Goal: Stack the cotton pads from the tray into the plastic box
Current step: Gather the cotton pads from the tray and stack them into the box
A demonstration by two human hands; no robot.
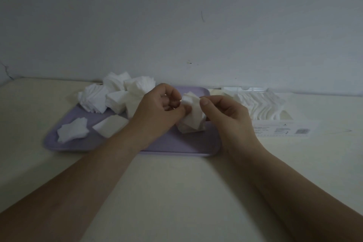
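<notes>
Two hands, one tray, one box. My left hand point(159, 109) and my right hand point(225, 113) meet over the right half of the lavender tray point(176, 143), fingers curled, and grasp between them one held stack point(191, 118) of white cotton pads. My right thumb and forefinger pinch its upper corner; my left fingers close on its left edge. The stack stands tilted between the two palms; whether its lower end touches the tray I cannot tell.

Loose pads on the tray fall into three groups: a far heap point(115, 94) of overlapping piles at the back left, too merged to count; one flat pile point(72, 129) at the front left; and one neat block point(111, 125) just beside it, partly behind my left wrist.

The clear plastic box point(284, 129) sits just to the right of the tray, near my right hand, and holds one leaning row of pads point(259, 106). Tray and box rest on a cream table point(176, 192) against a grey wall point(176, 15)
</notes>
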